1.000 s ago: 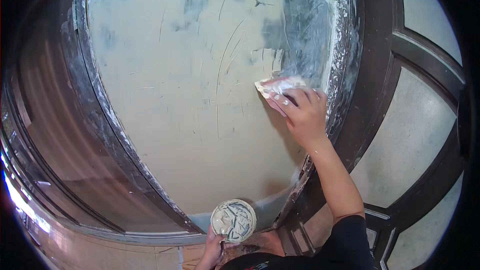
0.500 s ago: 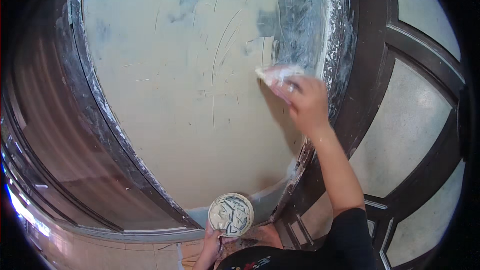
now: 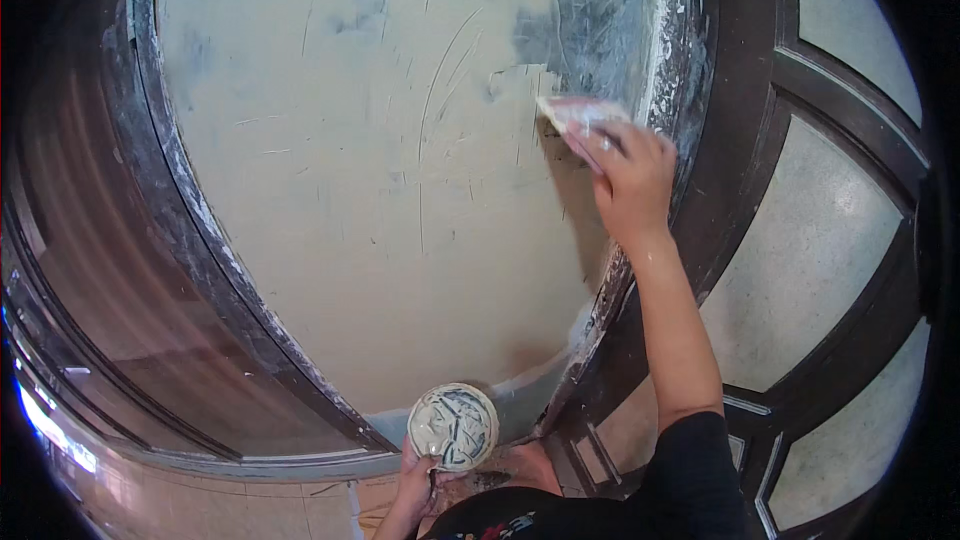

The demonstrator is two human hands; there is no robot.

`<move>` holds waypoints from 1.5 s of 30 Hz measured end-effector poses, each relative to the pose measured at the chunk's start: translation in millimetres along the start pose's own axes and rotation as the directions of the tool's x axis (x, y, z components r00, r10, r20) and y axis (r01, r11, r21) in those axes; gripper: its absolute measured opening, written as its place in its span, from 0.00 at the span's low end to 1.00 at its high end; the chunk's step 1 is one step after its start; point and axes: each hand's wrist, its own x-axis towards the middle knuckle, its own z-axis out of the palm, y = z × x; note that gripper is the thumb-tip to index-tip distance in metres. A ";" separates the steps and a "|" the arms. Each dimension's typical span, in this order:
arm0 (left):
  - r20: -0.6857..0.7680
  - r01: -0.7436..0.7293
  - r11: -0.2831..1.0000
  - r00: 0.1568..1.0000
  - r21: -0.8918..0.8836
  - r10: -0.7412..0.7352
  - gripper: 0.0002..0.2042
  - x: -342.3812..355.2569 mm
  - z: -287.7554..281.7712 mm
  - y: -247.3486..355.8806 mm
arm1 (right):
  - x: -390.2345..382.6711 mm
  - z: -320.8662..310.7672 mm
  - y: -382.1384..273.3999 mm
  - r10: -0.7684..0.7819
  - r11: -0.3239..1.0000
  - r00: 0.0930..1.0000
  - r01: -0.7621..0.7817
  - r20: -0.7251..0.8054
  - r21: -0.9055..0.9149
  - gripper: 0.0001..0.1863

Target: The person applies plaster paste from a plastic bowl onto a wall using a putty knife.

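Observation:
My right hand (image 3: 637,175) grips a pinkish flat spreader (image 3: 585,120) smeared with cream filler. The spreader's edge is against or very close to the wall panel (image 3: 330,290), near where the cream coat meets a bare grey-blue patch (image 3: 590,40). At the bottom, my left hand (image 3: 415,480) holds a round tub (image 3: 440,392) from its near left side, the thumb over the rim. Cream paste streaked with dark lines lies inside the tub. Thin ridges and scratches mark the coated surface.
Dark wooden frames border the panel; the right one (image 3: 665,70) is spattered with white. To the right stands a dark door (image 3: 740,190) with pale panes. Brown glossy panelling (image 3: 190,340) is on the left, above a tiled floor (image 3: 250,510).
My right hand with the spreader has moved up and to the right toward the bare patch. The tub in my left hand has shifted slightly left in view.

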 end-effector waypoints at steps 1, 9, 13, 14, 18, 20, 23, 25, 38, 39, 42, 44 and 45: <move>0.028 -0.004 1.000 1.000 0.013 0.004 0.34 0.6 3.5 3.0 | 7.8 5.0 1.6 0.003 1.000 1.000 -0.002 0.005 -0.002 0.23; -0.017 -0.027 0.999 0.999 0.022 0.028 0.37 -0.3 -9.7 -6.7 | -47.6 12.2 -5.3 0.040 0.998 0.991 -0.046 0.130 0.043 0.24; -0.016 -0.026 1.000 1.000 -0.001 0.026 0.37 -5.5 -0.5 -4.8 | 7.3 4.5 19.9 0.069 0.997 0.998 -0.070 -0.014 -0.025 0.25; -0.013 -0.042 0.999 0.999 0.001 0.042 0.37 -7.2 4.6 -1.7 | 16.3 6.8 21.0 0.062 0.998 0.997 -0.063 -0.055 -0.016 0.25; 0.001 -0.108 0.994 0.994 0.015 0.108 0.36 -9.8 11.0 11.2 | -33.3 26.6 -1.4 0.071 0.997 0.997 -0.071 0.034 0.011 0.26; -0.016 -0.119 0.993 0.993 0.004 0.119 0.36 -10.1 7.8 9.2 | -55.9 23.7 -6.7 0.066 0.997 0.997 -0.066 0.036 0.025 0.26; -0.044 -0.097 0.995 0.994 -0.004 0.096 0.35 -11.9 11.5 10.9 | -35.4 14.0 4.5 0.081 0.997 0.997 -0.081 -0.009 -0.003 0.26; -0.038 -0.079 0.995 0.996 0.055 0.081 0.36 -7.9 7.7 9.2 | -8.2 13.0 16.7 0.119 0.991 0.991 -0.122 -0.055 -0.056 0.26; -0.055 -0.089 0.995 0.994 0.045 0.091 0.35 -3.5 -4.5 -13.2 | -27.9 16.9 0.4 0.147 0.988 0.989 -0.146 0.023 -0.050 0.26; -0.060 -0.078 0.994 0.995 0.074 0.082 0.36 -2.0 -7.4 -16.8 | -30.5 22.5 1.4 0.132 0.989 0.990 -0.128 0.051 -0.075 0.26; -0.058 -0.081 0.995 0.995 0.056 0.084 0.36 -7.2 1.1 -7.9 | -63.8 27.3 -8.6 0.120 0.988 0.984 -0.106 0.131 -0.111 0.25; -0.059 -0.099 0.995 0.993 0.030 0.100 0.36 -10.3 18.5 0.6 | -77.6 21.9 -13.8 0.149 0.987 0.982 -0.142 0.116 -0.070 0.23; -0.059 -0.108 0.994 0.992 0.016 0.109 0.36 -10.3 22.6 1.1 | -74.1 23.6 -11.3 0.161 0.986 0.983 -0.157 0.089 -0.052 0.22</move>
